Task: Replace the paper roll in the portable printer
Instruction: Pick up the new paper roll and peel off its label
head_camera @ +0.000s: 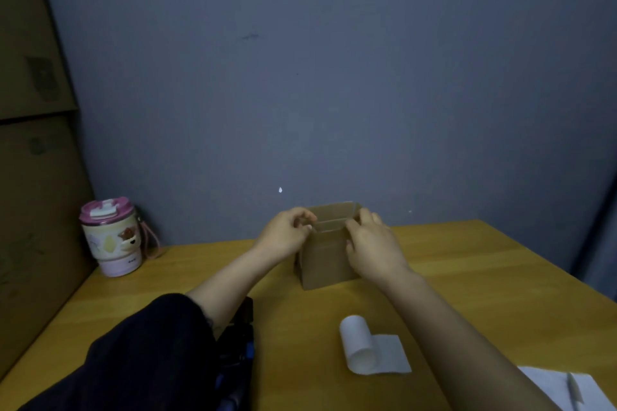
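Observation:
A small brown cardboard box (329, 262) stands near the far edge of the wooden table (484, 277). My left hand (287, 235) pinches the box's top edge or flap on the left side. My right hand (374, 243) holds the top edge on the right side. The box's top looks open; what is inside stays hidden. A white paper roll (359, 345) lies on the table nearer to me, with a short length unrolled to the right. No printer shows in this view.
A pink lidded cup (112, 237) with a strap stands at the table's far left. Large cardboard boxes (33, 143) rise along the left. A white sheet (561, 387) with a pen (576, 390) lies at the bottom right. A dark object (238, 357) sits under my left sleeve.

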